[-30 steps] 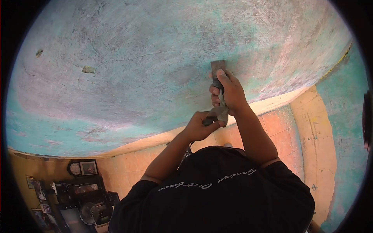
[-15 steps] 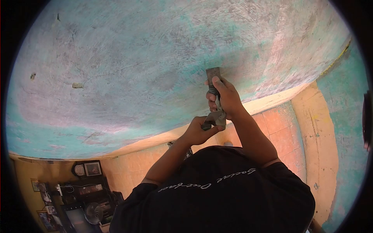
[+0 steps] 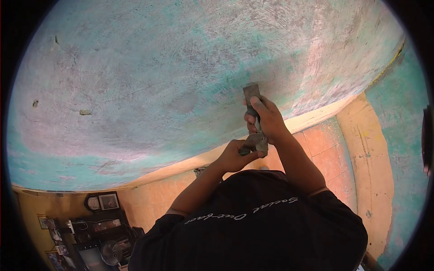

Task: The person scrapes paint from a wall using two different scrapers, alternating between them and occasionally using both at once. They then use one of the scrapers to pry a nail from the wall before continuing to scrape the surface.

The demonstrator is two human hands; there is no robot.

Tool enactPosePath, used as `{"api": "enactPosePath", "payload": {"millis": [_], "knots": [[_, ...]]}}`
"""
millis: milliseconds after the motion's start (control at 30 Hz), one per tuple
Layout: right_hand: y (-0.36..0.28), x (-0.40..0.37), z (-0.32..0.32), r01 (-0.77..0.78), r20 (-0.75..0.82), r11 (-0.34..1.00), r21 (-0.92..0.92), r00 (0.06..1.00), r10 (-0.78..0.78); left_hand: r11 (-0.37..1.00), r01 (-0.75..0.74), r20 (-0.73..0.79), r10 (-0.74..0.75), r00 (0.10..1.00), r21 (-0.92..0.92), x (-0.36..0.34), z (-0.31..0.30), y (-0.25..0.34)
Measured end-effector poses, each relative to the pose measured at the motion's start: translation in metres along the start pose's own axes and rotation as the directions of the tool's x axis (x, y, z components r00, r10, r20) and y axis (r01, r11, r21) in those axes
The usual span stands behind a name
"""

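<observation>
A flat scraper [image 3: 252,92] stood just right of the frame's centre. Its long axis ran up and down, and its blade end was pressed against a worn turquoise ceiling [image 3: 135,90]. The right hand [image 3: 267,118] was clenched around the cloth-wrapped shaft, directly below the blade. The left hand [image 3: 234,156], lower and slightly to the left, gripped the bottom end. An orange tiled wall [image 3: 325,144] showed at lower right.
</observation>
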State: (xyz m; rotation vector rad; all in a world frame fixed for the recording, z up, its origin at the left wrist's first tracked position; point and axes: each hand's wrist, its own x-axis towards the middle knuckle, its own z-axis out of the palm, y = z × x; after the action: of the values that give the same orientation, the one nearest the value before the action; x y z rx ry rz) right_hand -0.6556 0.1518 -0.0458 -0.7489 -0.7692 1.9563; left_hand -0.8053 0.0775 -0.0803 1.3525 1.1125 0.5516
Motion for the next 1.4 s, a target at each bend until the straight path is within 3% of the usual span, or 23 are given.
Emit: {"api": "enactPosePath", "payload": {"millis": [33,133,333,567,733,833,933,1067,1267,1400], "knots": [[0.002,-0.002,-0.001,-0.02,-0.01,1.0,0.011,1.0,0.02,0.997,-0.079,0.012,0.079,0.997,0.003,0.002,0.001,-0.01],[-0.004,0.002,0.0,-0.017,-0.026,1.0,0.016,1.0,0.017,0.998,0.031,-0.005,-0.03,1.0,0.055,0.004,-0.002,-0.005],[-0.011,0.007,0.005,0.024,0.011,0.999,0.027,1.0,-0.024,0.991,-0.135,-0.046,0.136,0.99,0.021,0.01,-0.005,-0.001],[-0.001,0.001,-0.004,-0.048,-0.032,0.998,0.026,0.998,0.049,0.989,-0.137,-0.041,0.139,0.989,0.056,0.007,0.003,-0.012],[-0.015,0.004,0.005,0.015,0.011,1.0,0.026,1.0,-0.015,0.989,-0.132,-0.049,0.135,0.99,0.067,0.013,-0.006,-0.001],[-0.012,0.003,0.0,0.007,0.004,1.0,0.014,1.0,-0.007,0.991,-0.044,-0.004,0.045,0.999,0.127,0.011,-0.003,-0.001],[-0.003,-0.001,-0.007,-0.025,-0.028,1.0,0.011,0.999,0.025,0.996,-0.079,0.035,0.078,0.996,0.042,0.007,0.004,-0.003],[-0.013,0.0,-0.002,-0.014,-0.04,1.0,0.001,0.999,0.014,0.994,-0.025,0.006,0.025,1.0,0.104,0.008,0.001,0.01],[-0.029,0.002,0.012,0.053,0.012,0.996,-0.071,0.999,-0.052,0.994,-0.086,-0.043,0.09,0.995,0.074,0.014,-0.004,0.008],[-0.014,0.001,0.003,-0.02,-0.007,0.998,-0.062,1.0,0.02,0.994,-0.083,-0.034,0.085,0.996,0.069,0.01,0.004,-0.004]]}}
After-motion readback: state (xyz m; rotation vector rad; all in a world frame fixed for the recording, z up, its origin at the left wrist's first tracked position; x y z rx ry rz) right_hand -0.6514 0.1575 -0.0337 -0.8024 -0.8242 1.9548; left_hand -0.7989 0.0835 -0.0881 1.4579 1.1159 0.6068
